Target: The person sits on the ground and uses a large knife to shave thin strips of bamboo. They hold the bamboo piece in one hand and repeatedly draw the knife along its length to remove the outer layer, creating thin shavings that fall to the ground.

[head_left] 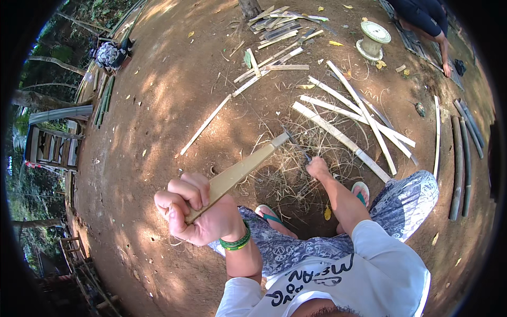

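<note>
My left hand [198, 211] is closed around the near end of a flat bamboo strip [237, 174], which slants up and away to the right. In my right hand [318, 168] is a knife [299, 146], gripped by its handle. Its dark, thin blade points up and left, close by the far end of the strip; I cannot tell whether they touch. Beneath both lies a loose tangle of thin bamboo shavings [288, 174] on the dirt, in front of my sandalled feet.
Pale bamboo slats [364, 116] lie crossed to the right, with dark poles [457, 169] beyond. A pile of split pieces [280, 26] and a round-topped pale stand [369, 48] are farther off. One person bends at the far right [422, 16]; another crouches at the far left [111, 54].
</note>
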`<action>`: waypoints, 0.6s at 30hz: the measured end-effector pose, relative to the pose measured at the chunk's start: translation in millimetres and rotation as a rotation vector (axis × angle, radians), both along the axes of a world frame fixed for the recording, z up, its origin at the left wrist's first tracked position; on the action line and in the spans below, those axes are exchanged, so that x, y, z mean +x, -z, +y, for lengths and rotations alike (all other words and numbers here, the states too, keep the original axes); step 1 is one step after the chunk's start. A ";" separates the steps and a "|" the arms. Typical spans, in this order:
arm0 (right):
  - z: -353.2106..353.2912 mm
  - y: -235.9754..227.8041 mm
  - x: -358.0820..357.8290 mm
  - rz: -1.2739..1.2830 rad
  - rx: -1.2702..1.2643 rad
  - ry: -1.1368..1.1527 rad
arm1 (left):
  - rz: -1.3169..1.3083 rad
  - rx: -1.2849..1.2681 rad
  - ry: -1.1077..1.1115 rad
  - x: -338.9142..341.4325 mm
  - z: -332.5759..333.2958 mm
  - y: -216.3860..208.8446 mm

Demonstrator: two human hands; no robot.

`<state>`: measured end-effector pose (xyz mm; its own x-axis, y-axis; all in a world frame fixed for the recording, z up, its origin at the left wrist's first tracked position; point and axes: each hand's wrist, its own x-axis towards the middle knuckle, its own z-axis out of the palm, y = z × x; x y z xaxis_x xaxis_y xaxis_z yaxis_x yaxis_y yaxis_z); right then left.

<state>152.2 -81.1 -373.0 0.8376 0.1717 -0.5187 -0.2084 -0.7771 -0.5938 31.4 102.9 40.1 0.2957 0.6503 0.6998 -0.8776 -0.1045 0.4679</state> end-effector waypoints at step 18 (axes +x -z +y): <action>-2.1 -62.3 16.2 -0.189 0.147 0.237 | -0.109 0.051 -0.004 -123.3 -3.2 -82.5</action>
